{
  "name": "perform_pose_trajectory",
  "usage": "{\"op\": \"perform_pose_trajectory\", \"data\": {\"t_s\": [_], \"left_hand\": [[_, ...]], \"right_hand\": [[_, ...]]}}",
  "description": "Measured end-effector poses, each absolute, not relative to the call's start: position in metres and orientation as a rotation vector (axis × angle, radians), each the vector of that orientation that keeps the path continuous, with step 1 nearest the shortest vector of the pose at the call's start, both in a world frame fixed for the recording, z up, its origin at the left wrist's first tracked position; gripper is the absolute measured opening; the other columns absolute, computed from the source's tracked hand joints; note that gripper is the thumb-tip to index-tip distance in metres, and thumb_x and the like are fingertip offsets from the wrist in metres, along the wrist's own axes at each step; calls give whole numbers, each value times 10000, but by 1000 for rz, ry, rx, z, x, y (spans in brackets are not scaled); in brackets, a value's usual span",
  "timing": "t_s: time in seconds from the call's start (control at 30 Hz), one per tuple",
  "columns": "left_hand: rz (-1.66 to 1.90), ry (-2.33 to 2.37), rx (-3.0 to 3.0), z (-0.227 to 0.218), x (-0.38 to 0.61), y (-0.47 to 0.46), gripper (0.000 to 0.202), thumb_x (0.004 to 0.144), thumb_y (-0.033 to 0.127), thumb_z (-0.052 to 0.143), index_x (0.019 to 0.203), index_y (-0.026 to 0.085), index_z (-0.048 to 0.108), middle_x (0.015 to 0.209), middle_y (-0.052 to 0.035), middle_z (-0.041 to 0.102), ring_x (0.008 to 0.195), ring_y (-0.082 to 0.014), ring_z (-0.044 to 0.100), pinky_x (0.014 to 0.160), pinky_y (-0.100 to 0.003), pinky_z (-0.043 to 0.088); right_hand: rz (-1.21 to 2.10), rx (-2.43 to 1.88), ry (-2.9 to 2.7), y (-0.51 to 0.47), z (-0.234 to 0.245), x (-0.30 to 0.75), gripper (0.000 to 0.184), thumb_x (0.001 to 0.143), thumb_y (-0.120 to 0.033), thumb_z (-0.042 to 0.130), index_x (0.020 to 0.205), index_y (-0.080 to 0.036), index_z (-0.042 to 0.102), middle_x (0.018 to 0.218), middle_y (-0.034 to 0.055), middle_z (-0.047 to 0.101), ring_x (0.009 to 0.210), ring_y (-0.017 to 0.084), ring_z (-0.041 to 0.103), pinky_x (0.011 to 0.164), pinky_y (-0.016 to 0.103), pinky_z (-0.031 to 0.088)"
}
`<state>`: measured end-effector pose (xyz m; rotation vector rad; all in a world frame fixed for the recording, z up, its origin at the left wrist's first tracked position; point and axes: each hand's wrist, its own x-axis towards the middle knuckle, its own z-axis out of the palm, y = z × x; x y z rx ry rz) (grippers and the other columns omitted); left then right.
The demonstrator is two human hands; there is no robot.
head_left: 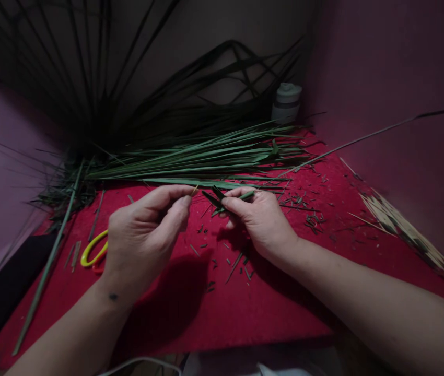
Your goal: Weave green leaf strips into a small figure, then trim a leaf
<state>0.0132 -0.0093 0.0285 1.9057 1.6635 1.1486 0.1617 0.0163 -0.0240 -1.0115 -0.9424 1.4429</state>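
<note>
Green leaf strip [214, 200] between right fingers [242, 207]

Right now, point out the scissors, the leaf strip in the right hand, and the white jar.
scissors [84, 257]: head view, yellow handle loop.
leaf strip [213, 200]: head view, dark folded end.
white jar [287, 102]: head view, side wall.

No legible text, label, brand or number anywhere; white jar [287, 103] at back: lettering unreadable.
</note>
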Motion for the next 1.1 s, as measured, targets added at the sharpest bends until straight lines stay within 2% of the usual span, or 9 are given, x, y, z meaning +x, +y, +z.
{"op": "perform_pose_trajectory", "data": {"t_s": [0.2, 0.33, 0.47, 0.57, 0.7, 0.83, 1.1], "left_hand": [[1051, 1599, 2031, 22, 12, -8, 217, 808, 279, 569, 945, 177, 702, 506, 52, 509, 428, -74, 412, 422, -187, 340], [887, 1600, 2147, 16, 14, -8, 250, 820, 286, 540, 972, 170, 701, 600, 13, 636, 513, -98, 529, 517, -191, 412], [806, 1611, 2205, 15, 18, -8, 279, 834, 268, 500, 1010, 168, 691, 661, 0, 679, 517, -99, 557, 453, -178, 364], [805, 1623, 2213, 15, 19, -8, 284, 831, 252, 498, 1019, 159, 689, 638, 6, 665, 499, -93, 541, 423, -176, 327], [806, 1606, 2166, 15, 20, -8, 291, 828, 251, 505, 1022, 140, 691, 552, 25, 596, 455, -85, 477, 440, -178, 341], [802, 1581, 2097, 17, 20, -7, 296, 831, 262, 510, 1025, 133, 692, 574, 14, 601, 474, -87, 468, 477, -183, 372], [806, 1560, 1967, 15, 20, -8, 304, 827, 265, 518, 1037, 127, 689, 537, 29, 518, 447, -73, 386, 416, -174, 312]], "right_hand": [[1472, -1007, -908, 16, -24, 161, 91, 674, -222, 639, 710, -150, 599, 552, -31, 591, 406, 60, 491, 402, 176, 401], [1466, -1008, -934, 15, -23, 161, 91, 682, -229, 636, 716, -152, 602, 545, -37, 580, 404, 61, 489, 397, 177, 391], [1439, -1000, -968, 14, -23, 161, 92, 691, -235, 627, 734, -156, 612, 554, -37, 581, 416, 66, 486, 407, 187, 382], [1406, -995, -993, 14, -23, 161, 82, 698, -228, 619, 735, -155, 619, 558, -38, 579, 428, 66, 479, 423, 192, 390], [1367, -1016, -1043, 13, -24, 161, 79, 715, -224, 607, 746, -154, 628, 570, -35, 587, 445, 71, 493, 441, 197, 391], [1319, -1035, -1086, 13, -25, 161, 85, 729, -227, 596, 760, -157, 633, 569, -36, 586, 450, 73, 495, 453, 201, 383], [1243, -1056, -1144, 11, -26, 161, 97, 740, -235, 591, 762, -152, 636, 558, -39, 567, 450, 73, 490, 453, 202, 366]]}}
